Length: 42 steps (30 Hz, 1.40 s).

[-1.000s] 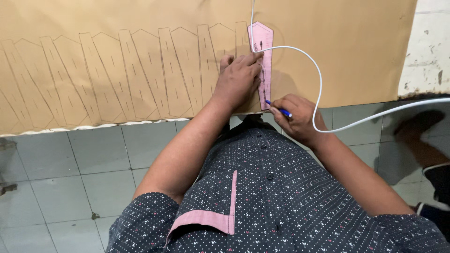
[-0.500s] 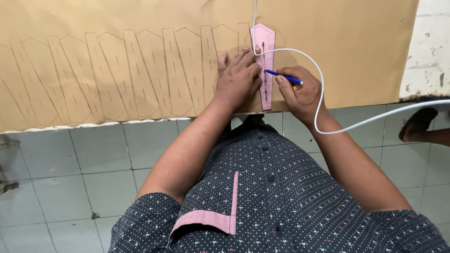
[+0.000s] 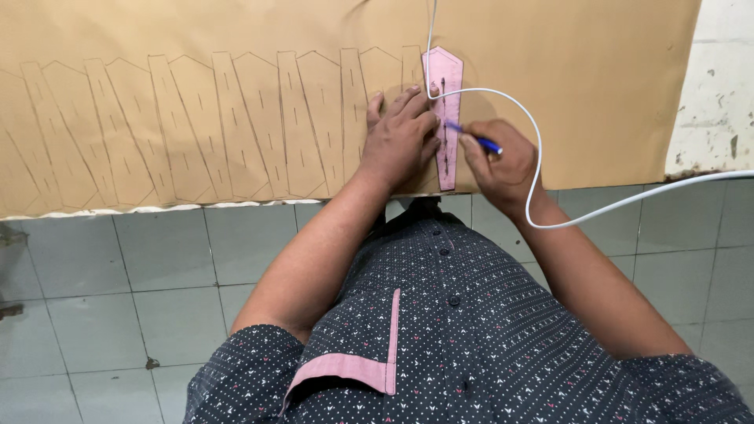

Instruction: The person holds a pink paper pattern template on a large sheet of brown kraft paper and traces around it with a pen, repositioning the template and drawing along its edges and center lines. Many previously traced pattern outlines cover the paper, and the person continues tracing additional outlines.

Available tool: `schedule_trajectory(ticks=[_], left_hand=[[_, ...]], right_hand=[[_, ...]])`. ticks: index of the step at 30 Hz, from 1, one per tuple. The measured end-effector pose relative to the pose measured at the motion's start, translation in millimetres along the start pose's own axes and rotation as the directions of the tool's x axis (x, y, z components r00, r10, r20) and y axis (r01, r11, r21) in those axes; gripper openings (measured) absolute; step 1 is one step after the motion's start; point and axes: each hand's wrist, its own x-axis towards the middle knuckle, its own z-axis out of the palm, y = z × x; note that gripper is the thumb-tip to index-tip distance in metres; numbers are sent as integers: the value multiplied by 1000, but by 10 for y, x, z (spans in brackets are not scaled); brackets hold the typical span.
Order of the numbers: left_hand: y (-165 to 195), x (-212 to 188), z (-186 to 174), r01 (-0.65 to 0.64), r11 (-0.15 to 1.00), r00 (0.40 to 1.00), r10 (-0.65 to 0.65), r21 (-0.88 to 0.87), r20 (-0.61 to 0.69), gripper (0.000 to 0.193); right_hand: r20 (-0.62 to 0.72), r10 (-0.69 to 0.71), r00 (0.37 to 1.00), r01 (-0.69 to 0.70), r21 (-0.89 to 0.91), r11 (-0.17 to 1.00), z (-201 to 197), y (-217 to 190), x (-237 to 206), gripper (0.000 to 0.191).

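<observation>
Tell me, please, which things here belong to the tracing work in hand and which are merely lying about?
In use:
left hand pressing the pink template flat
right hand with the blue pen
brown paper with traced outlines

Merely about:
white cable looping over the right wrist
tiled floor

A dark short-sleeved shirt [image 3: 487,338], dotted with small white and pink marks, dark buttons, pink-trimmed chest pocket [image 3: 345,369].

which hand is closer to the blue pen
Right. The right hand grips the blue pen; the left hand lies flat beside it on the pink template.
</observation>
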Motion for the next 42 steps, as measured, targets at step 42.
schedule_trajectory(ticks=[42], left_hand=[[-136, -68, 158, -16, 999, 997, 13, 46, 70, 55]], right_hand=[[173, 493, 853, -494, 575, 652, -14, 203, 460, 80]])
